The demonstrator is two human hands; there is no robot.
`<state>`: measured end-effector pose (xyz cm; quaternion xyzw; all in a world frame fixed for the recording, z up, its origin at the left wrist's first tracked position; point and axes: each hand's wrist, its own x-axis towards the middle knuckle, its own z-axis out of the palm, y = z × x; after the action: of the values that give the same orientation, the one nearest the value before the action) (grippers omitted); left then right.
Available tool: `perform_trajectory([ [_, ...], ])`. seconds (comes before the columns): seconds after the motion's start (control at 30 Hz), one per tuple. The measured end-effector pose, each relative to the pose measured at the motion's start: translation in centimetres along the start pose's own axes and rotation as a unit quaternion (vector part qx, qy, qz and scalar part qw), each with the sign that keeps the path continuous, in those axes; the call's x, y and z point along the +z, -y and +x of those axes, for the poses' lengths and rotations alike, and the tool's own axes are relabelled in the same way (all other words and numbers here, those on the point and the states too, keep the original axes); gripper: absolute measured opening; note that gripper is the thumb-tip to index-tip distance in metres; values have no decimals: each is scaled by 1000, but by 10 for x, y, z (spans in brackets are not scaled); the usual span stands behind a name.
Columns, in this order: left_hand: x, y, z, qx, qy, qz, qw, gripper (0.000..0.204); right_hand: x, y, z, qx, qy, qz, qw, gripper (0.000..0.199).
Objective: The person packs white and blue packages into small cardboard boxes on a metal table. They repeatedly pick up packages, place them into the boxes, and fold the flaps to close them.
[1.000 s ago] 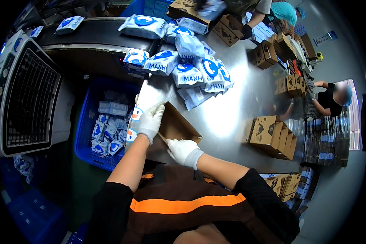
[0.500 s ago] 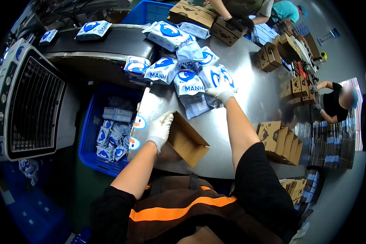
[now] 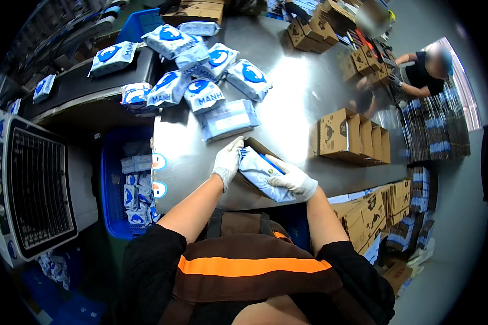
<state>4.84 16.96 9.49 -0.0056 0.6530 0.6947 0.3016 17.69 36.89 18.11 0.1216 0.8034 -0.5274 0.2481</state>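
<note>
Both my hands wear white gloves. My left hand (image 3: 228, 161) is closed on the left side of an open brown cardboard box (image 3: 258, 145) at the near edge of the metal table. My right hand (image 3: 293, 180) grips a white and blue soft pack (image 3: 256, 170), probably wipes, which lies tilted in the box's opening and hides most of its inside. Just beyond the box, a pale blue pack (image 3: 230, 120) lies on its own. Past it, a heap of similar packs (image 3: 205, 97) covers the table's far left.
A black conveyor belt (image 3: 76, 86) carries more packs on the left. Below it stands a blue crate (image 3: 111, 200) with packs inside. Several open boxes (image 3: 336, 135) stand in a row at right. Flat cartons (image 3: 358, 222) lean below the table edge. Another person (image 3: 425, 76) handles boxes farther right.
My right hand has taken a pack from the heap and brought it back to the box. My left hand still holds the box. The whole view has swung to the right.
</note>
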Motion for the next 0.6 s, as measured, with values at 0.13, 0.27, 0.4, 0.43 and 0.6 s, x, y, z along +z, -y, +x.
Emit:
perform_trajectory([
  [0.13, 23, -6, -2, 9, -14, -28, 999, 44, 27, -21, 16, 70, -109, -378, 917, 39],
  [0.27, 27, 5, 4, 33, -56, -51, 997, 42, 15, 49, -28, -39, -76, -338, 937, 53],
  [0.4, 76, -6, 24, 47, -39, -13, 998, 57, 8, -11, -42, 60, -98, -406, 907, 62],
  [0.43, 94, -12, 33, 53, -39, 10, 998, 62, -4, -31, -36, 88, -130, -409, 899, 62],
  [0.6, 184, -1, 13, 194, 14, 183, 964, 56, -104, -124, 7, 143, -364, -446, 805, 60],
])
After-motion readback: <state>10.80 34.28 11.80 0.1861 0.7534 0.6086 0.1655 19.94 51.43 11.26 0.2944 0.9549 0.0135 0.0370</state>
